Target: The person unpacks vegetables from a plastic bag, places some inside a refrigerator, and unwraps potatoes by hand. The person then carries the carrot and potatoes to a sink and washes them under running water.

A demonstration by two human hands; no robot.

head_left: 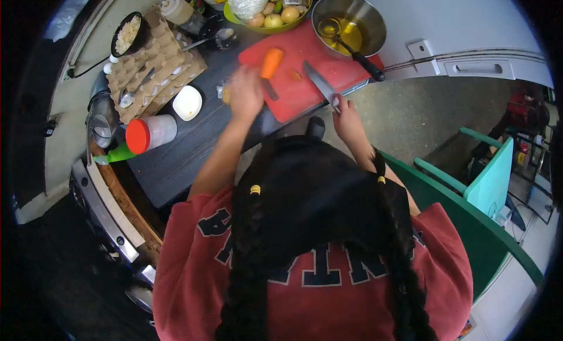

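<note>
An orange carrot (271, 63) lies on the red cutting board (288, 106), with a small orange piece (294, 75) to its right. My left hand (245, 93) is at the board's left edge, just below the carrot; its fingers are smeared by motion, so any grip is unclear. Beside it are a small yellowish item (226, 94), partly hidden, and a narrow dark piece (270, 90) on the board. My right hand (347, 115) is closed round the handle of a large knife (319, 81), whose blade points up and left over the board's right part.
A steel pot (378, 33) with yellow liquid and a ladle stands at the board's upper right. Behind is a green bowl (272, 30) of vegetables. To the left are egg cartons (158, 62), a white dish (187, 103) and a red-lidded jar (138, 136).
</note>
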